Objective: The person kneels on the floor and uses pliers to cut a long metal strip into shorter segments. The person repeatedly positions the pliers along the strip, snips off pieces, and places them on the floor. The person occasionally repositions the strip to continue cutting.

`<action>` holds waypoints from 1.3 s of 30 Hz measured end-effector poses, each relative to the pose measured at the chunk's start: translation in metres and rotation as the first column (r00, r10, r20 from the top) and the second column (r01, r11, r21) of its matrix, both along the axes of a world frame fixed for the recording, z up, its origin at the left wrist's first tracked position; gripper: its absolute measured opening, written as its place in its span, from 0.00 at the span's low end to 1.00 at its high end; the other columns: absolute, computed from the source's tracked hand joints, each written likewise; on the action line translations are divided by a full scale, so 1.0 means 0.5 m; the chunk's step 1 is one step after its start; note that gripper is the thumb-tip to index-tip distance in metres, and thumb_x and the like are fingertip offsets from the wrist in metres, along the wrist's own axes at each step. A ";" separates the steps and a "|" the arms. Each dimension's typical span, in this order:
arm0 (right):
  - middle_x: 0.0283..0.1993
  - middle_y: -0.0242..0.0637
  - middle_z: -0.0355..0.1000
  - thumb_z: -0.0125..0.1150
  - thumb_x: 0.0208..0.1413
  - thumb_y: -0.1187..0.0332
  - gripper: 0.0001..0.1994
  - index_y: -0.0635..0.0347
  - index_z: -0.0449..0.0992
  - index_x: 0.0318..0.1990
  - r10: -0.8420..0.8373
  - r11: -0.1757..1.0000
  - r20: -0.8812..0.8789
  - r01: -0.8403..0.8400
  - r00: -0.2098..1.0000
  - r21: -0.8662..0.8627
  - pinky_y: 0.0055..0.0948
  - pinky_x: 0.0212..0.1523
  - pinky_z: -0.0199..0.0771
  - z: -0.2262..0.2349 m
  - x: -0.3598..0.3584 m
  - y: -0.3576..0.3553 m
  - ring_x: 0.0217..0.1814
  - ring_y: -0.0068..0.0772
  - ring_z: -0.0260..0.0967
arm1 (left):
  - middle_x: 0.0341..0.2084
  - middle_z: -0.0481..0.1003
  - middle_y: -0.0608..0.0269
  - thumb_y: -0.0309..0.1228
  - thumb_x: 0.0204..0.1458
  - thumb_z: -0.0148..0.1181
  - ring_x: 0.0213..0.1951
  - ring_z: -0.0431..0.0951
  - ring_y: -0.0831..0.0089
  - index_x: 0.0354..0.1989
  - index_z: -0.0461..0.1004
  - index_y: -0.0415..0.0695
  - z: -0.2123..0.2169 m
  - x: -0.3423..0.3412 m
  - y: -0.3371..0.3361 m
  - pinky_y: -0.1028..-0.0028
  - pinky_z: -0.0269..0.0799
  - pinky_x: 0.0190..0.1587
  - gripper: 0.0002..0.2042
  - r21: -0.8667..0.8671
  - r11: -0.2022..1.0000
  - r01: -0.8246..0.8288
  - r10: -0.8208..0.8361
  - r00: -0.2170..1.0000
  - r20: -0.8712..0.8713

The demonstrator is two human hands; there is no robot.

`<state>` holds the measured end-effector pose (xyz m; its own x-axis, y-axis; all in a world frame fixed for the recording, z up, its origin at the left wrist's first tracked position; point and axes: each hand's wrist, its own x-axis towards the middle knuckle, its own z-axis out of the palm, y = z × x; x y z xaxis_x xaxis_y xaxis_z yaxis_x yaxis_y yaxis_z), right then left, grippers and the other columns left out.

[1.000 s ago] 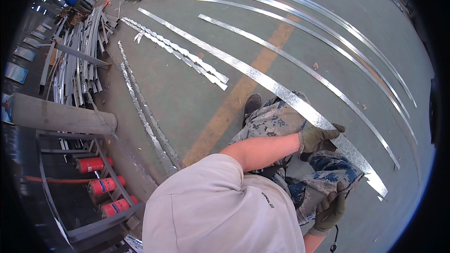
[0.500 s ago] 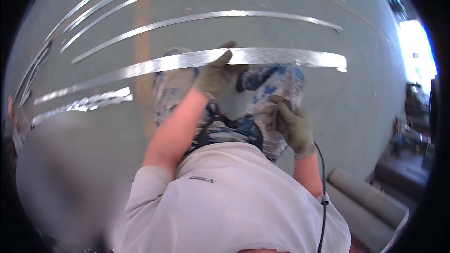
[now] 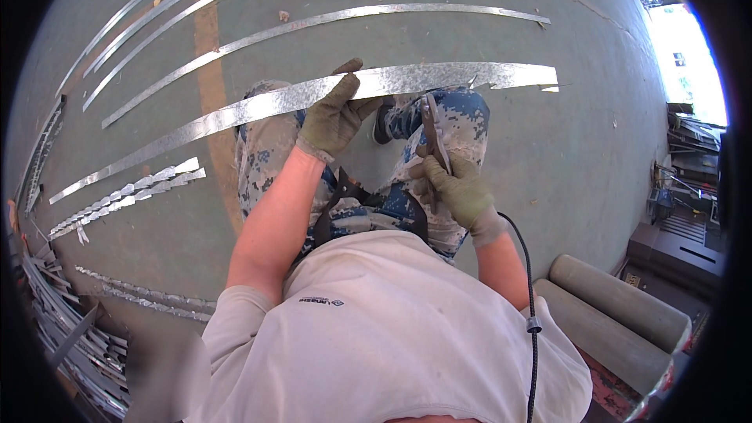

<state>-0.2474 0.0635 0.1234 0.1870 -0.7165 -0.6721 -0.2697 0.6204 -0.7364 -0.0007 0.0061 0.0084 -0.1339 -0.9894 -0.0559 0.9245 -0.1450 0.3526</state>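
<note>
Thin metal strips [image 3: 313, 19] on green floor [image 3: 580, 157], orange stripe [image 3: 207, 39], grey rolls [image 3: 619, 313]

The gloved left hand [image 3: 335, 116] grips the near edge of a long galvanised metal strip [image 3: 258, 106] lying across the person's knees. The gloved right hand [image 3: 460, 188] holds tin snips [image 3: 433, 130], blades pointing toward the strip. More cut strips [image 3: 313, 22] curve across the green floor [image 3: 580, 149] beyond.

Shiny, spangled galvanized metal strip [image 3: 313, 98] — matt cloth gloves [image 3: 333, 121], dull painted concrete floor [image 3: 564, 149].
</note>
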 end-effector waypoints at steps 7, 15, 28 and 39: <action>0.39 0.34 0.81 0.59 0.71 0.56 0.18 0.63 0.77 0.56 0.073 0.977 -0.188 -0.109 0.979 -0.185 0.27 0.33 0.75 -0.048 0.021 0.003 0.33 0.22 0.75 | 0.53 0.81 0.59 0.30 0.71 0.53 0.52 0.85 0.62 0.66 0.70 0.47 -0.006 0.000 -0.002 0.58 0.82 0.60 0.17 -0.008 1.000 0.008 -0.008 1.000 -0.030; 0.48 0.56 0.80 0.57 0.70 0.56 0.23 0.66 0.74 0.62 0.171 0.914 -0.416 -0.301 0.893 -0.271 0.42 0.53 0.76 -0.042 0.039 0.000 0.50 0.55 0.78 | 0.53 0.80 0.52 0.30 0.71 0.52 0.54 0.83 0.58 0.66 0.68 0.43 -0.015 0.001 -0.004 0.57 0.83 0.60 0.17 -0.054 0.998 0.010 -0.015 0.995 -0.094; 0.48 0.53 0.80 0.58 0.69 0.52 0.25 0.64 0.74 0.62 0.099 0.945 -0.381 -0.207 0.919 -0.254 0.40 0.50 0.77 -0.067 0.057 -0.003 0.48 0.47 0.78 | 0.54 0.80 0.56 0.30 0.70 0.54 0.53 0.84 0.61 0.66 0.69 0.45 -0.009 -0.001 -0.003 0.60 0.82 0.61 0.17 -0.020 1.000 0.017 -0.018 0.998 -0.060; 0.30 0.30 0.72 0.62 0.69 0.51 0.18 0.58 0.76 0.51 -0.101 0.995 -0.081 0.103 0.992 0.020 0.25 0.20 0.66 -0.008 0.107 0.004 0.21 0.20 0.66 | 0.55 0.78 0.51 0.28 0.69 0.56 0.57 0.81 0.58 0.64 0.69 0.42 -0.008 -0.005 -0.005 0.57 0.82 0.61 0.17 0.002 1.000 -0.003 0.003 0.997 -0.075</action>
<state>-0.1939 0.0656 0.1193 0.0590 -0.7122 -0.6995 -0.2618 0.6651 -0.6993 -0.0030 0.0037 0.0045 -0.1346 -0.9897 -0.0480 0.9488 -0.1427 0.2817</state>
